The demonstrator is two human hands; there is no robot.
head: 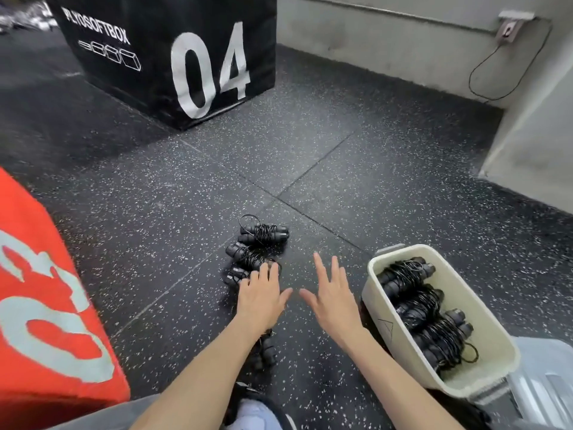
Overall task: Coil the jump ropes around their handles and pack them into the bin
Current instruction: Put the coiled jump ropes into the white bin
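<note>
Left hand [259,301] fingers spread, tips resting on nearest coiled jump rope [245,270] of floor row; right hand [333,294] splayed, holding nothing, bin [483,318] just beyond its little finger: judged best to curl fingers round the whole bundle, keeping coils tight.

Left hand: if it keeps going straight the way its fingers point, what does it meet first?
The left hand already has its fingertips at the nearest coiled jump rope on the floor, so it would likely meet that bundle first, though height above it is unclear. Two more bundles lie beyond.
</note>
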